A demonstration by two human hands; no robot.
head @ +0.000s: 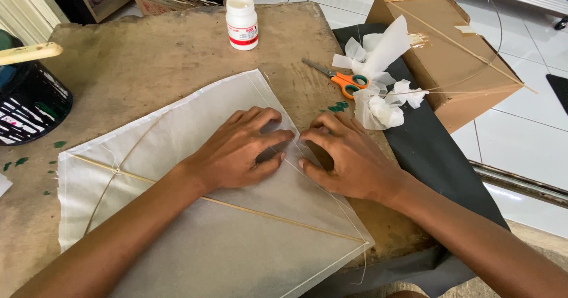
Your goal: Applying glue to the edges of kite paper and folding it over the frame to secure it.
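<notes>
Here, a white paper kite (195,215) is laid flat on a worn wooden board (148,55), and both hands are pressed on its right-hand edge. The left hand (236,150) is spread palm down on the paper itself; the right hand (346,156) is set just beside it, half on the edge and half on the board. The fingertips of the two are brought almost together over a folded strip of the edge, and nothing is clasped in either. The edge being pressed runs diagonally, from the kite's upper corner down to its right corner, and a thin bamboo spar (248,209) crosses beneath the left wrist. Beyond the kite's upper corner stands a small white glue bottle (242,21) with a red-banded label. Right of that corner lie orange-handled scissors (343,80), crumpled white paper scraps (381,106), and a brown cardboard box (449,61).
</notes>
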